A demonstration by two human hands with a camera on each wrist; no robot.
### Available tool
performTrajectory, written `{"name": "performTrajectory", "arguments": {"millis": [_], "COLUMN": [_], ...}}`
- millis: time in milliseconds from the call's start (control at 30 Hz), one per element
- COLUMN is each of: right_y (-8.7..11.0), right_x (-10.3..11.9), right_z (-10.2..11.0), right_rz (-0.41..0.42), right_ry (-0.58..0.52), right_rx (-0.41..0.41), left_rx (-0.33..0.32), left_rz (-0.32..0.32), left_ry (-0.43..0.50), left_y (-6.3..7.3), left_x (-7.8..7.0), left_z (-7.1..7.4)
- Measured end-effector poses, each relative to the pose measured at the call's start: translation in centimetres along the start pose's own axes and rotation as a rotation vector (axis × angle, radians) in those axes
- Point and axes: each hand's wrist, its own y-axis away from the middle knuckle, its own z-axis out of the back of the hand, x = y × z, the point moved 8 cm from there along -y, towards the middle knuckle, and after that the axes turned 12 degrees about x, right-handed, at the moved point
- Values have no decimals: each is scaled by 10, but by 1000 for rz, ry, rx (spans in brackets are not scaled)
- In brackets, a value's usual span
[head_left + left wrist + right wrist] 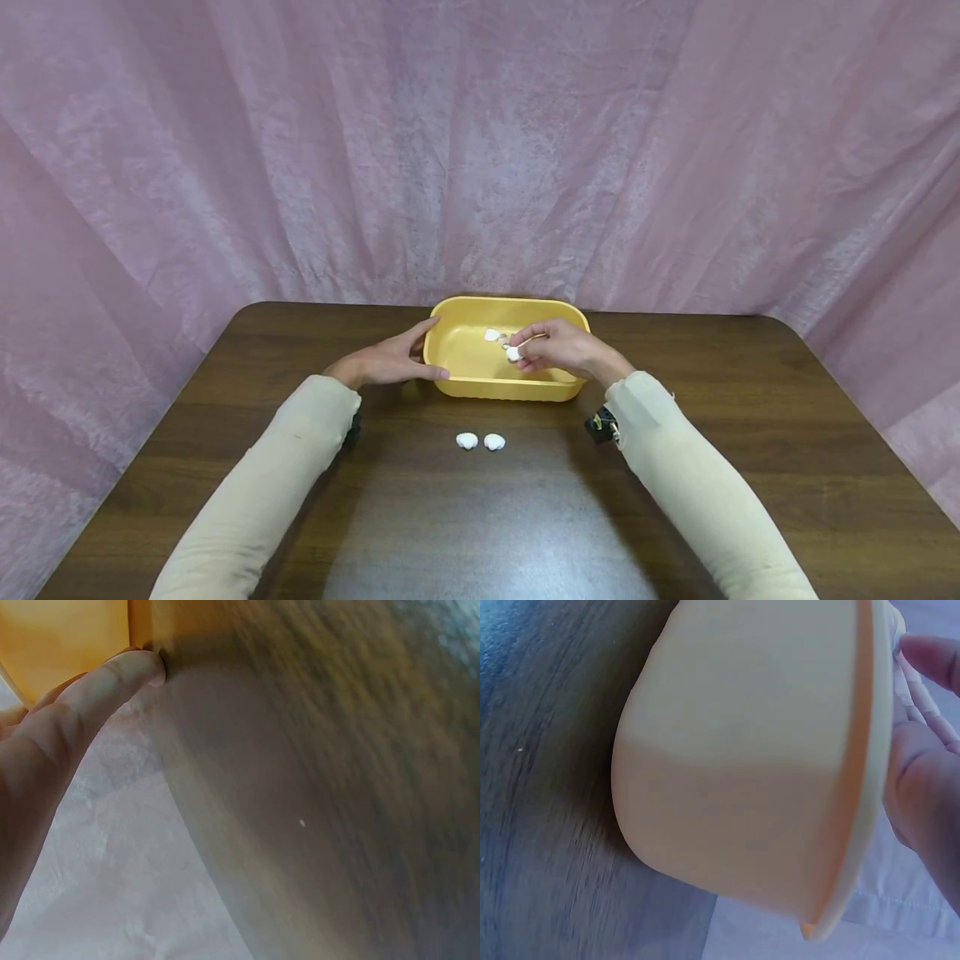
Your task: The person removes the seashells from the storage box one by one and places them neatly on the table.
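Note:
A yellow plastic basin [510,390] stands near the table's far edge. My left hand [386,358] holds its left end, the thumb at the front rim and the fingers spread along the end; in the left wrist view a straight finger [112,679] lies against the basin. Over the basin's right part, my right hand [562,346] pinches a white seashell [513,354] between thumb and fingers. Beyond that shell, another white seashell [492,335] lies on the basin's floor, with small pieces beside it partly hidden by the fingers. In the right wrist view the basin's wall [742,750] covers most of what the hand does.
Two white seashells [467,441] lie side by side on the brown wooden table [712,400], in front of the basin. A pink curtain [495,150] hangs close behind the table's far edge.

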Motion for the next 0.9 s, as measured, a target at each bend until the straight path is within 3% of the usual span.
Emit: {"name": "performTrajectory", "arguments": {"millis": [333,900], "right_y": [16,41], "right_x": [-1,-6], "right_z": [-1,-7], "right_rz": [27,-8], "right_ry": [-34,97], "right_rx": [7,-12], "left_rx": [4,-8], "left_rz": [-22,5], "left_ry": [12,1], "left_y": [-1,1], "left_x": [0,-1], "left_z": [1,2]}}
